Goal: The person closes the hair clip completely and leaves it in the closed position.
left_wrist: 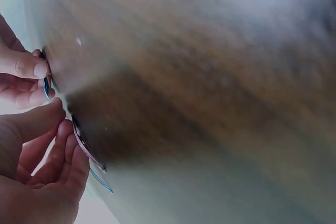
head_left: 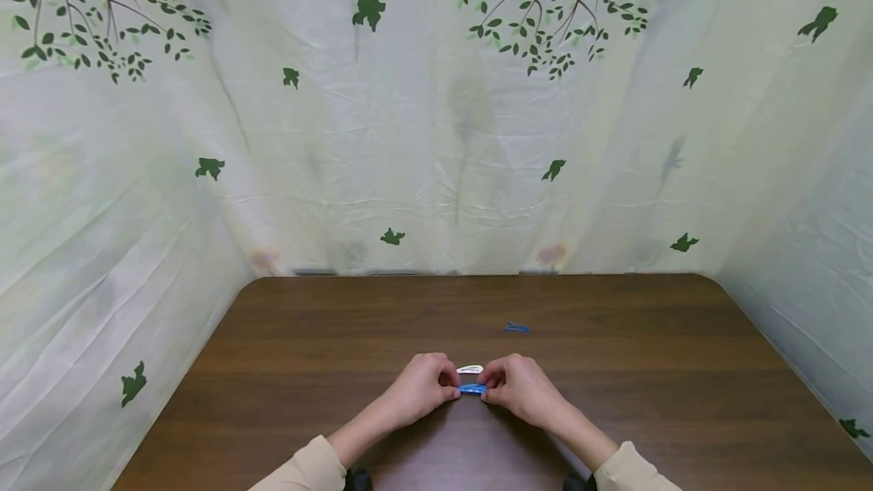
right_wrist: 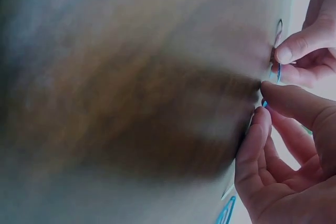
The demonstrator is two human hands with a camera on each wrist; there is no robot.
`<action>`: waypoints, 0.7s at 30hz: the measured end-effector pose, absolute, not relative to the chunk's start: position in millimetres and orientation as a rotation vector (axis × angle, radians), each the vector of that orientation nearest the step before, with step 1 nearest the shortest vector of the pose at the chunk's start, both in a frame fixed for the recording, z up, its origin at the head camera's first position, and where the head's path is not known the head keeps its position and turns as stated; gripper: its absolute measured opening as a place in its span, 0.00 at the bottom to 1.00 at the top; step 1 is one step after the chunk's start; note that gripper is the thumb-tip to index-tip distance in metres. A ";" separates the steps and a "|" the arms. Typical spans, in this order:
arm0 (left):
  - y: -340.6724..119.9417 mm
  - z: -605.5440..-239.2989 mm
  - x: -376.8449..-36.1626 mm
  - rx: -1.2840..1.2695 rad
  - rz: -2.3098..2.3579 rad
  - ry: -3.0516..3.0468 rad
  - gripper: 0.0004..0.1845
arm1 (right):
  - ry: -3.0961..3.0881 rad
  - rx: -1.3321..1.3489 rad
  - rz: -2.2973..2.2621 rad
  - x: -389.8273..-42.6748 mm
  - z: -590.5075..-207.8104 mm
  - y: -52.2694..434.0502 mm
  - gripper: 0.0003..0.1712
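Note:
Between both hands is a blue snap hair clip (head_left: 473,389), low over the table. My left hand (head_left: 426,389) pinches its left end between thumb and fingers. At the other end, the thumb and fingers of my right hand (head_left: 520,391) pinch it too. Just behind it lies a silver-white snap hair clip (head_left: 470,370), close to the fingertips of both hands. In the left wrist view, only a sliver of the held clip (left_wrist: 46,87) shows between the fingers.
A second blue hair clip (head_left: 516,327) lies farther back on the brown wooden table (head_left: 327,324), right of centre. White cloth (head_left: 409,135) printed with leaves and branches hangs behind the table and along both sides.

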State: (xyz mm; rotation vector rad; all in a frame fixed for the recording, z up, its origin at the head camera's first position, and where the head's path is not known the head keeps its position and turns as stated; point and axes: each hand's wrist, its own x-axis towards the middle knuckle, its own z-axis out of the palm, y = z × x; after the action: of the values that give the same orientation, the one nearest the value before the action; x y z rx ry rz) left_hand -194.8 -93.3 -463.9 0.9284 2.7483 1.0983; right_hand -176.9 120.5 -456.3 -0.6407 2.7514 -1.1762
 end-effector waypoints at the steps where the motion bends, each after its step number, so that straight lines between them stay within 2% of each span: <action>1: -93.1 -464.1 -194.6 0.931 1.090 2.753 0.05 | 2.752 -0.642 -1.178 -177.0 -456.3 120.5 0.07; 21: -92.1 -462.2 -192.1 0.947 1.082 2.760 0.07 | 2.709 -0.619 -1.194 -182.3 -461.5 121.2 0.08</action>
State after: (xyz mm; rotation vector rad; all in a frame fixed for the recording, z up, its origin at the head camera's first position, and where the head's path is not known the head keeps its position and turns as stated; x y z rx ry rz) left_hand -192.1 -92.1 -462.2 0.9475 2.7600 1.0820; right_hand -182.3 121.2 -461.5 -0.6192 2.7088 -1.1941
